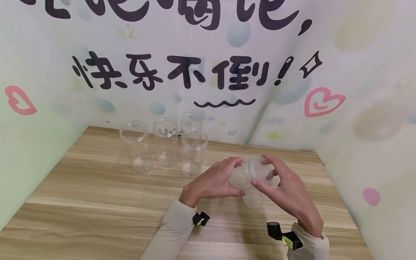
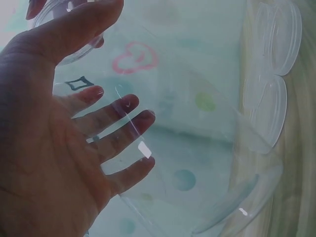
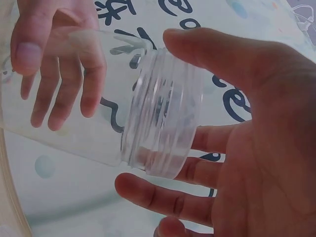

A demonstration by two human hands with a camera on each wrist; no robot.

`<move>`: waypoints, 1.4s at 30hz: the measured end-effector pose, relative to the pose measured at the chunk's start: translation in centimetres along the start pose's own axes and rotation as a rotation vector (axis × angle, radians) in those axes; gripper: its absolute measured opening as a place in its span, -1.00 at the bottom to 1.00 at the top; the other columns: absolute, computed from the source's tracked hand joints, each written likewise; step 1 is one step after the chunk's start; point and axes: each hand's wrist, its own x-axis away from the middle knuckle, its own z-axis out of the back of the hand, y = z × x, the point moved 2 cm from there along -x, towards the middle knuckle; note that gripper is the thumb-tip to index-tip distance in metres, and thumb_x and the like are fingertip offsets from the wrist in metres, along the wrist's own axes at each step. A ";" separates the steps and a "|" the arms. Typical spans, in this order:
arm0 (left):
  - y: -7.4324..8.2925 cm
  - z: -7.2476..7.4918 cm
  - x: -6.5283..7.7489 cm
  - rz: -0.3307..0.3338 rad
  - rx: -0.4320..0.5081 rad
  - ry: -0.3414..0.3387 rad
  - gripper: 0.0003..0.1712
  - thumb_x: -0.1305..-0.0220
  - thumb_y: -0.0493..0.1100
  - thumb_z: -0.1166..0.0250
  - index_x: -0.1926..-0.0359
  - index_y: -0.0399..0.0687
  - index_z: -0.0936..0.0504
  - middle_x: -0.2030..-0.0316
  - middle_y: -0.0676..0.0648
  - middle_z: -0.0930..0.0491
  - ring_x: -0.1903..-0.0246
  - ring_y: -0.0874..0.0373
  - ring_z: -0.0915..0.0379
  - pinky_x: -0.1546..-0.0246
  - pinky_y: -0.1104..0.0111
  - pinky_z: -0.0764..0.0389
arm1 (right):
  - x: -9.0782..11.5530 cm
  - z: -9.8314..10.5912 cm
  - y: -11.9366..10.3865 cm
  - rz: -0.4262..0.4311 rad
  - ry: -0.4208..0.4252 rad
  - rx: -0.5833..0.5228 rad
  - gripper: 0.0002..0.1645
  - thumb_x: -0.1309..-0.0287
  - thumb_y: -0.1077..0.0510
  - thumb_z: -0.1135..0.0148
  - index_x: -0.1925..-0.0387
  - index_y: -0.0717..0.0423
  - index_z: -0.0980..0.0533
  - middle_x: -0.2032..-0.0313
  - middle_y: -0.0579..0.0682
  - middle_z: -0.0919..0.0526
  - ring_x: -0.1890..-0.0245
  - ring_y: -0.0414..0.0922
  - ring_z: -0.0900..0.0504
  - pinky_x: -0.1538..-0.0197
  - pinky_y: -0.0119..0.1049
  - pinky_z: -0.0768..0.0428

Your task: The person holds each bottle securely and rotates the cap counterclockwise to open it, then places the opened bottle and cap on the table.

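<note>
Lying tilted on its side in the air, a clear plastic jar [image 1: 238,177] is gripped round its body by my left hand [image 1: 212,180]. Through the clear wall, the left fingers [image 2: 126,133] show in the left wrist view. A translucent lid [image 3: 180,116] sits over the jar's mouth, facing right. My right hand [image 1: 289,186] holds this lid at its rim, thumb on one side and fingers on the other. Below the hands, a loose round lid [image 1: 254,198] lies on the table. The left wrist view shows loose lids [image 2: 285,39] along its right side.
Several clear jars without lids stand upright at the back left, among them a left one [image 1: 134,144] and a front one [image 1: 194,155]. The wood-grain table [image 1: 107,206] meets a printed backdrop [image 1: 208,47] behind and at both sides.
</note>
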 end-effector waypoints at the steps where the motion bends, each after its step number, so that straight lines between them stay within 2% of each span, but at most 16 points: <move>1: 0.0 0.0 0.0 -0.001 -0.005 0.007 0.03 -0.06 0.22 -0.47 -0.43 -0.03 -0.21 -0.25 -0.02 -0.44 -0.22 0.14 -0.40 -0.27 0.12 -0.41 | 0.0 0.0 0.1 0.005 0.006 -0.004 -0.15 -0.14 -0.23 -0.37 -0.37 -0.02 -0.31 -0.14 -0.09 -0.54 0.18 -0.17 -0.56 0.31 -0.30 -0.50; 7: -0.2 0.1 -0.1 -0.001 -0.031 0.059 0.03 -0.05 0.21 -0.48 -0.42 -0.10 -0.23 -0.28 -0.04 -0.40 -0.29 0.13 -0.32 -0.35 0.07 -0.29 | 0.1 0.2 0.4 0.031 0.041 -0.028 -0.17 -0.16 -0.13 -0.39 -0.39 -0.03 -0.29 -0.16 -0.06 -0.52 0.17 -0.15 -0.58 0.38 -0.37 -0.55; 12: -0.5 0.2 -0.3 0.015 -0.034 0.117 0.03 -0.04 0.23 -0.49 -0.42 -0.03 -0.23 -0.29 -0.03 -0.37 -0.30 0.11 -0.29 -0.34 0.06 -0.26 | 0.2 0.5 0.7 0.038 0.044 -0.036 -0.16 -0.16 -0.09 -0.39 -0.40 -0.04 -0.27 -0.19 -0.06 -0.50 0.14 -0.15 -0.55 0.36 -0.37 -0.55; 21: -1.1 -0.1 -0.4 0.071 0.027 0.224 0.00 0.02 0.26 -0.52 -0.40 0.26 -0.24 -0.37 -0.09 -0.08 -0.39 0.09 0.02 -0.35 -0.01 -0.07 | 0.2 0.8 1.4 0.080 0.089 -0.072 -0.17 -0.07 0.06 -0.47 -0.35 0.08 -0.34 -0.15 0.07 -0.53 0.06 -0.04 -0.42 0.03 -0.08 -0.37; 29: -1.6 -0.3 -0.5 0.119 0.064 0.296 0.05 0.08 0.18 -0.58 -0.42 0.27 -0.25 -0.18 -0.12 -0.17 -0.17 0.03 -0.11 -0.17 0.10 -0.18 | 0.3 0.9 2.1 0.013 0.074 -0.051 -0.14 -0.12 0.00 -0.44 -0.39 0.09 -0.29 -0.17 0.08 -0.52 0.06 -0.05 -0.44 0.13 -0.13 -0.42; 37: -2.0 -0.5 -0.6 0.120 0.037 0.376 0.05 0.06 0.11 -0.59 -0.43 0.14 -0.25 -0.11 -0.16 -0.24 -0.14 0.00 -0.16 -0.15 0.10 -0.28 | 0.4 1.2 2.8 -0.040 0.041 -0.048 -0.06 -0.16 -0.06 -0.40 -0.47 0.02 -0.17 -0.23 0.09 -0.47 -0.02 0.03 -0.50 0.12 -0.05 -0.48; 42: -2.2 -0.5 -0.6 0.164 0.044 0.382 0.05 0.02 0.10 -0.57 -0.44 0.08 -0.23 -0.12 -0.15 -0.23 -0.15 -0.02 -0.17 -0.18 0.07 -0.29 | 0.3 1.3 3.1 -0.084 0.005 -0.048 -0.03 -0.19 -0.12 -0.36 -0.49 0.00 -0.12 -0.27 0.10 -0.43 -0.06 0.06 -0.50 0.09 -0.03 -0.48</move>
